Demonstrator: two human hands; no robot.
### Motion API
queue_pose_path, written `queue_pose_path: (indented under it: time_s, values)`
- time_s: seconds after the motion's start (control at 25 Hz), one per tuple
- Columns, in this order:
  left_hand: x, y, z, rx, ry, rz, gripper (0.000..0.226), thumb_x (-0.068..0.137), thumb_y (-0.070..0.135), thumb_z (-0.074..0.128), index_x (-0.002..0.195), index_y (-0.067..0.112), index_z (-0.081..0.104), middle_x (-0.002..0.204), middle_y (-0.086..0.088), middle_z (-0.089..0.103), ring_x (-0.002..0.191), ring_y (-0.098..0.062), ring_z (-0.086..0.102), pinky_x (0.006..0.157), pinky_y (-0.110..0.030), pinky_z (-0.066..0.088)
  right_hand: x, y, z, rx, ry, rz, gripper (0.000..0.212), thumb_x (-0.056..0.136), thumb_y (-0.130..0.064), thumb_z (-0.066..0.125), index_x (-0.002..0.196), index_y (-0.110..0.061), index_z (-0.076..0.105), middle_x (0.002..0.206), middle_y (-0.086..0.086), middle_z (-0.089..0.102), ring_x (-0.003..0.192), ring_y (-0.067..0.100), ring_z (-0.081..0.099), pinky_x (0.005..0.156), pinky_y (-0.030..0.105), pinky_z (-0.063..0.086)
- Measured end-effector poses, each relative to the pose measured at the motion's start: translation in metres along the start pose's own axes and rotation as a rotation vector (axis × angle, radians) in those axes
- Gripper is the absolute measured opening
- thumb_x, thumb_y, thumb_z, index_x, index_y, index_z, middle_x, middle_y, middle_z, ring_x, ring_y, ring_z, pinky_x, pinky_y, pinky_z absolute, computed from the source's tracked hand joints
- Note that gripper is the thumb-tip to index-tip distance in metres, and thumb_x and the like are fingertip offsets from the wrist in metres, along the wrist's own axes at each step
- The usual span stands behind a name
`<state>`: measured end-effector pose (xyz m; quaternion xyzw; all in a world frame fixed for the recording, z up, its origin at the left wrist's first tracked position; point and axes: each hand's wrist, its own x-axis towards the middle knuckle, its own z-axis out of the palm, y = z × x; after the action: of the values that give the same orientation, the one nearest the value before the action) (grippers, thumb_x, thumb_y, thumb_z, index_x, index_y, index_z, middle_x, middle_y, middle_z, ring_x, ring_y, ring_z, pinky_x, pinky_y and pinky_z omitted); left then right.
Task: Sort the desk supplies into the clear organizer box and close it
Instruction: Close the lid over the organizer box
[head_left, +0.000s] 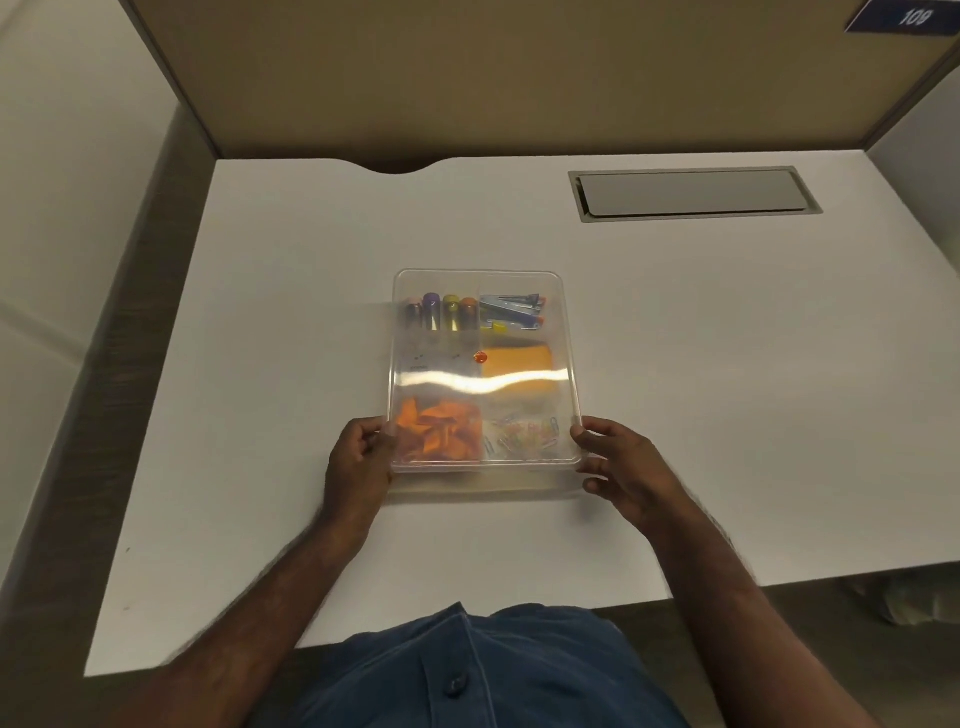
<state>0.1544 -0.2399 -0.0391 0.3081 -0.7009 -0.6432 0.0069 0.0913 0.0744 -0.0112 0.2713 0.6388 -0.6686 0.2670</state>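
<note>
The clear organizer box (395, 338) lies in the middle of the white desk with its clear lid (519, 283) over it. Through the lid I see coloured tubes (441, 312), staplers (511, 312), an orange pad (517, 361), a small red pin (479, 357), orange clips (439, 431) and mixed paper clips (524, 434), each in its own compartment. My left hand (358, 462) grips the lid's near left corner. My right hand (621, 465) grips its near right corner. The lid's near edge sits slightly above the box.
The white desk (260, 364) has a grey cable hatch (693, 193) at the back right and a cutout in its far edge. Tan partition walls (467, 78) enclose the back and both sides.
</note>
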Motion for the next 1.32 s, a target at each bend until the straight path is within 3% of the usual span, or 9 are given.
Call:
queue_pose_path:
  time_s: [0.12, 0.24, 0.48, 0.6, 0.72, 0.8, 0.92, 1.16, 1.32]
  values:
    - [0.012, 0.005, -0.010, -0.061, -0.084, -0.158, 0.011, 0.103, 0.016, 0.061, 0.105, 0.017, 0.072, 0.077, -0.005, 0.065, 0.060, -0.017, 0.052, 0.053, -0.027, 0.042, 0.007, -0.009, -0.008, -0.032, -0.056, -0.020, 0.031, 0.096, -0.030, 0.074, 0.124, -0.015, 0.075, 0.120, 0.010, 0.077, 0.100, 0.031, 0.070, 0.074, 0.036, 0.053]
    - [0.036, 0.019, -0.020, -0.127, -0.133, -0.227, 0.020, 0.103, 0.017, 0.056, 0.104, 0.010, 0.074, 0.080, -0.008, 0.065, 0.059, -0.018, 0.055, 0.052, -0.026, 0.040, 0.022, -0.035, -0.010, -0.040, -0.028, -0.098, 0.051, 0.089, -0.045, 0.078, 0.129, -0.015, 0.071, 0.121, 0.009, 0.074, 0.111, 0.031, 0.069, 0.082, 0.038, 0.052]
    - [0.119, 0.070, 0.014, -0.073, -0.025, -0.110, 0.050, 0.098, 0.055, 0.065, 0.114, 0.008, 0.076, 0.093, -0.007, 0.073, 0.078, -0.021, 0.066, 0.071, -0.035, 0.053, 0.092, -0.116, 0.014, -0.095, 0.000, -0.240, 0.062, 0.098, -0.051, 0.067, 0.142, -0.009, 0.060, 0.132, 0.010, 0.067, 0.118, 0.030, 0.067, 0.100, 0.046, 0.057]
    - [0.157, 0.092, 0.037, -0.057, 0.001, -0.107, 0.064, 0.082, 0.073, 0.070, 0.101, 0.012, 0.075, 0.087, -0.005, 0.069, 0.079, -0.023, 0.062, 0.074, -0.036, 0.051, 0.125, -0.147, 0.034, -0.139, -0.028, -0.237, 0.055, 0.100, -0.051, 0.064, 0.135, -0.009, 0.063, 0.129, 0.008, 0.070, 0.113, 0.028, 0.070, 0.099, 0.043, 0.059]
    - [0.182, 0.097, 0.049, -0.070, 0.039, -0.104, 0.048, 0.080, 0.065, 0.079, 0.091, 0.018, 0.074, 0.084, -0.001, 0.067, 0.078, -0.020, 0.058, 0.073, -0.036, 0.052, 0.154, -0.158, 0.045, -0.118, -0.013, -0.205, 0.044, 0.099, -0.041, 0.070, 0.129, -0.008, 0.067, 0.125, 0.007, 0.072, 0.110, 0.030, 0.071, 0.100, 0.044, 0.059]
    - [0.191, 0.094, 0.052, -0.135, 0.065, -0.098, 0.029, 0.084, 0.047, 0.084, 0.097, 0.022, 0.079, 0.102, -0.001, 0.079, 0.092, -0.020, 0.068, 0.092, -0.044, 0.059, 0.167, -0.157, 0.045, -0.081, -0.020, -0.164, 0.037, 0.099, -0.034, 0.071, 0.125, -0.009, 0.070, 0.122, 0.009, 0.074, 0.112, 0.033, 0.072, 0.101, 0.045, 0.059]
    - [0.200, 0.088, 0.052, -0.286, 0.031, -0.124, 0.021, 0.090, 0.027, 0.081, 0.108, 0.018, 0.079, 0.128, -0.013, 0.075, 0.121, -0.028, 0.070, 0.112, -0.049, 0.053, 0.178, -0.158, 0.041, 0.017, -0.088, -0.065, 0.027, 0.097, -0.025, 0.071, 0.120, -0.010, 0.075, 0.119, 0.009, 0.076, 0.113, 0.033, 0.071, 0.096, 0.043, 0.058]
    - [0.199, 0.086, 0.059, -0.334, 0.085, -0.161, 0.020, 0.094, 0.024, 0.079, 0.112, 0.017, 0.078, 0.124, -0.011, 0.077, 0.117, -0.027, 0.073, 0.106, -0.046, 0.057, 0.183, -0.158, 0.044, 0.142, -0.088, 0.018, 0.030, 0.095, -0.018, 0.074, 0.124, -0.009, 0.075, 0.116, 0.009, 0.077, 0.103, 0.029, 0.072, 0.076, 0.036, 0.062]
    - [0.184, 0.087, 0.055, -0.259, 0.052, -0.202, 0.027, 0.098, 0.044, 0.071, 0.107, 0.019, 0.078, 0.109, -0.007, 0.080, 0.100, -0.024, 0.076, 0.093, -0.039, 0.062, 0.167, -0.150, 0.042, 0.027, -0.140, -0.119, 0.030, 0.100, -0.031, 0.067, 0.122, -0.013, 0.076, 0.116, 0.007, 0.079, 0.105, 0.028, 0.076, 0.083, 0.038, 0.062]
